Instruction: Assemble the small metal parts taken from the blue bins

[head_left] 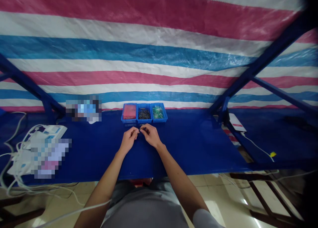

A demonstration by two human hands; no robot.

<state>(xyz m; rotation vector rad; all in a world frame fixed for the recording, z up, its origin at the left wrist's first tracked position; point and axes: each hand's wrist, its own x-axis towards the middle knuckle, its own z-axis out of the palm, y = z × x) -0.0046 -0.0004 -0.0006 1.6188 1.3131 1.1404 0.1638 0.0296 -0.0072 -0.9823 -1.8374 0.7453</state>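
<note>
My left hand (129,139) and my right hand (151,135) meet over the blue table (193,145), fingertips pinched together on a tiny dark part (139,131) that is too small to name. Just beyond them stand three small blue bins in a row: the left bin (129,112) holds pink pieces, the middle bin (144,113) holds small dark parts, the right bin (158,112) holds green pieces. Both hands hover close to the table, a short way in front of the bins.
White power strips and tangled cables (37,138) lie at the table's left. A white device (236,122) with a cable lies to the right beside a blue frame post (223,109). A striped tarp (159,56) hangs behind.
</note>
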